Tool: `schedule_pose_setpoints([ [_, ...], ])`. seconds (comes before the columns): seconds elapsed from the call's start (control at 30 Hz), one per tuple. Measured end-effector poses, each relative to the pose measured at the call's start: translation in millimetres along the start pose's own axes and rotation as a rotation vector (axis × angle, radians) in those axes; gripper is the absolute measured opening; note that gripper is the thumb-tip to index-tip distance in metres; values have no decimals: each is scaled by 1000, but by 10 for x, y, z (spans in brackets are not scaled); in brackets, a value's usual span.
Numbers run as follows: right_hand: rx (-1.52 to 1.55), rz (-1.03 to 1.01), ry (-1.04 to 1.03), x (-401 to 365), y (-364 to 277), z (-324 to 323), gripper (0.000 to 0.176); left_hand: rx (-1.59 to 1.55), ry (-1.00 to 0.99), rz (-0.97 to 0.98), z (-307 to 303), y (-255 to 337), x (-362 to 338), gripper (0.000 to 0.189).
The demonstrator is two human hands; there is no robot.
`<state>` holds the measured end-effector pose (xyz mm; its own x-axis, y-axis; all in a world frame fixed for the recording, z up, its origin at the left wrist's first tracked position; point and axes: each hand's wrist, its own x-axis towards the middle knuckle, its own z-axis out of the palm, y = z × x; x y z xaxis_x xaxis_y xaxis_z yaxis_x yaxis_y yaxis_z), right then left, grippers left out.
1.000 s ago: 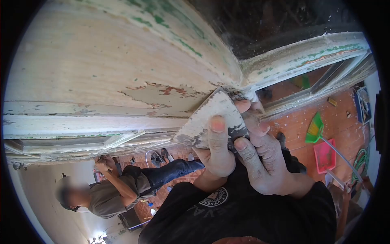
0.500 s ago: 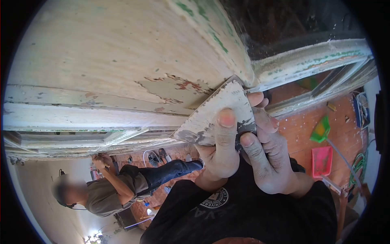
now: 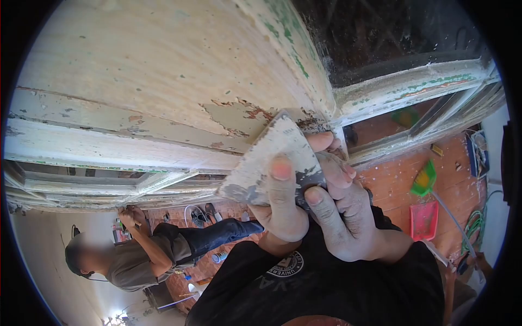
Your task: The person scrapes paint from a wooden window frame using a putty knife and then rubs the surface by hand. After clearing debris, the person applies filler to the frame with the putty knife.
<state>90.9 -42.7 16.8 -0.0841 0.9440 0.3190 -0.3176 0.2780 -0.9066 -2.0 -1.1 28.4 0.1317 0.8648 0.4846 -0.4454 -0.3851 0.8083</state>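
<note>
A wide, flat scraper (image 3: 272, 157) caked with pale residue is held between both my hands, its edge against or very near the painted wood panel (image 3: 163, 70). My left hand (image 3: 283, 209) is closed on the scraper, thumb lying flat on the upper face. On the handle side, my right hand (image 3: 350, 220) grips it with thumb and fingers bent. Most of the handle is hidden by the hands. Beside the blade is a patch of chipped, peeling paint (image 3: 236, 117), brown in places.
A co-worker (image 3: 141, 255) at lower left reaches up to the same window frame (image 3: 98, 149). A glass pane (image 3: 402, 38) is at upper right. On the tiled floor (image 3: 380, 179) are a green broom (image 3: 424, 178), a red dustpan (image 3: 423, 221) and a coiled green hose (image 3: 474, 228).
Both hands and the scraper have moved left across the panel, away from the corner, where more dark, flaked surface now shows. The camera view has shifted slightly.
</note>
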Motion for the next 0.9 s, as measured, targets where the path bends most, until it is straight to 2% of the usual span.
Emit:
schedule_pose_setpoints([
  [0.23,-137,-223,51,61,118,52,20,183,-33,30,-89,-17,10,41],
  [0.3,-81,-56,-59,27,91,42,27,242,279,56,104,-47,-6,46],
  [0.33,-77,-54,-60,31,84,49,27,246,280,54,89,-42,-19,46],
  [0.53,0,-83,-25,61,71,78,27,105,76,-47,-63,13,-7,44],
  [0.6,-82,-181,78,92,97,85,10,25,90,38,-49,-78,-17,45],
  [0.73,-56,-156,94,58,72,84,9,55,35,-14,-84,-51,-37,46],
  [0.8,-106,-16,-56,21,83,2,24,71,-4,-33,-89,-34,-8,47],
  [0.9,-182,-46,-53,36,34,25,23,29,14,-27,-54,-34,-26,47],
])
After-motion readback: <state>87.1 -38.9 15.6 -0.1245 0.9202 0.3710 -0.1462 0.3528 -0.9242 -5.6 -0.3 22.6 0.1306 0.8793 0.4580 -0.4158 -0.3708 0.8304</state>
